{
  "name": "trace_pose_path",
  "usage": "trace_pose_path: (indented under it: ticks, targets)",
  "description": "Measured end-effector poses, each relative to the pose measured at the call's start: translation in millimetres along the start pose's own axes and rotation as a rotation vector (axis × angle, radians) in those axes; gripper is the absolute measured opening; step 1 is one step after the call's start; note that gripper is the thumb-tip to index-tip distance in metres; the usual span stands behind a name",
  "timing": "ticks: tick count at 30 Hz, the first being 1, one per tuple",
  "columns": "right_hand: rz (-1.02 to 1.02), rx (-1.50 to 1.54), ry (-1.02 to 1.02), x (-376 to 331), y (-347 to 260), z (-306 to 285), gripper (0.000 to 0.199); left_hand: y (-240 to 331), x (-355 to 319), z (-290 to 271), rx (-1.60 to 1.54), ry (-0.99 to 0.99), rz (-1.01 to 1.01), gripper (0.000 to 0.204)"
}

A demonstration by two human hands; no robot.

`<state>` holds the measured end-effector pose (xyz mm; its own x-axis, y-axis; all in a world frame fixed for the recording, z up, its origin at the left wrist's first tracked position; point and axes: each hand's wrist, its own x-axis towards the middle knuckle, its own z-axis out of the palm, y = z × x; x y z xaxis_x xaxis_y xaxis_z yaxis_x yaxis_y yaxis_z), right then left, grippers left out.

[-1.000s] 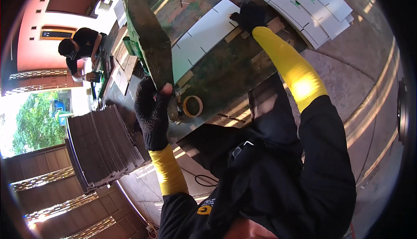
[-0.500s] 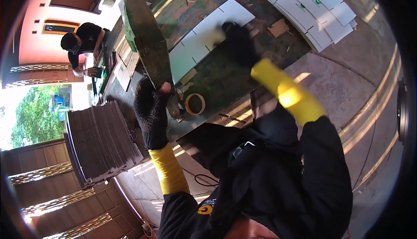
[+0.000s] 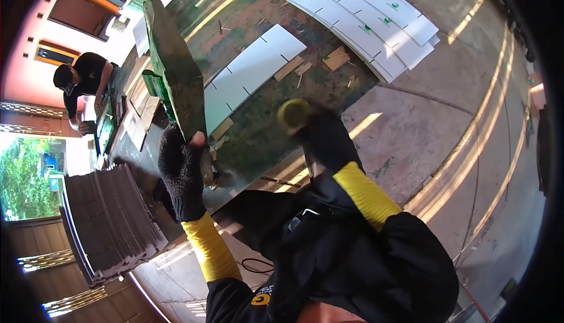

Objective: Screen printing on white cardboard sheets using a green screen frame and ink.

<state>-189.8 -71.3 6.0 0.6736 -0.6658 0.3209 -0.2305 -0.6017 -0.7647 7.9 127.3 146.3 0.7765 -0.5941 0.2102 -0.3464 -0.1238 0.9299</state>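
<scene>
My left hand (image 3: pixel 183 170), in a dark fingerless-thumbed knit glove, is closed round the lower end of a long, worn, dark green-brown board (image 3: pixel 176 67), its thumb lying on the face. The board is tilted up above the table, and green material shows along its left edge. My right hand (image 3: pixel 326 138), gloved in black and smeared by motion, grips a yellowish roll of tape (image 3: pixel 293 113) over the table's near side. Beyond the roll lies a white slotted cardboard strip (image 3: pixel 257 64), partly hidden by the board.
White slotted sheets with green prints (image 3: pixel 364 17) are stacked at the table's far right. Cardboard scraps (image 3: pixel 336 59) lie on the dark table (image 3: pixel 252 129). A pile of dark sheets (image 3: pixel 111 223) stands at the left. Another person (image 3: pixel 88 82) works at the far left.
My right hand has come back from above the white strip toward me. The roll of tape, earlier lying on the table, is now in it. My left hand still holds the board.
</scene>
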Motion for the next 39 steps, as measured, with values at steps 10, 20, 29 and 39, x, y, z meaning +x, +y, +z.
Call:
trace_pose_path:
  ticks: [10,20,29,39]
  targets:
    - [-0.131,-0.486,0.599,48,79,-49,0.043,-19,5,20,-0.100,0.019,0.035,0.047]
    - [0.038,-0.609,0.189,190,175,11,0.040,-19,5,21,0.090,-0.005,0.136,0.045]
    - [0.096,-0.702,0.180,198,168,29,0.038,-15,3,9,0.016,0.001,0.003,0.044]
    - [0.191,-0.663,0.022,195,152,16,0.040,-8,1,16,-0.094,0.014,0.007,0.045]
